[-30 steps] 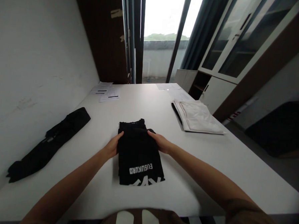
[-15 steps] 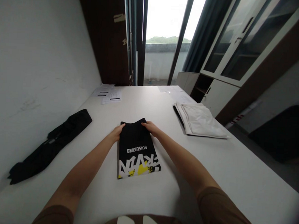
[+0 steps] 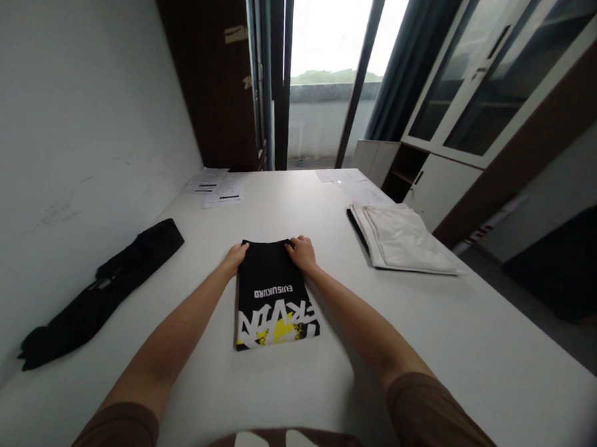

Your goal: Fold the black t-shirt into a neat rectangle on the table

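Note:
A folded black T-shirt [image 3: 271, 269] with white lettering and a yellow print lies flat on the white table [image 3: 289, 396], its lettering upside down to me. My left hand [image 3: 235, 256] pinches its far left corner, thumb on top. At the far right corner my right hand [image 3: 302, 252] grips the cloth between thumb and bent fingers. The fingers under the fabric are partly hidden. The far edge of the shirt runs almost straight between my two hands.
A long folded black garment [image 3: 105, 287] lies along the wall on the left. To the right is a stack of folded white cloth [image 3: 402, 239] with something black beneath. Papers [image 3: 220, 186] lie at the far left; a glass-door cabinet [image 3: 486, 86] stands beyond the table's right side.
The shirt's far edge, sagging in the middle before, is now nearly straight. Its near edge has shifted slightly away from me. My right hand has moved a little up, with its fingers more bent.

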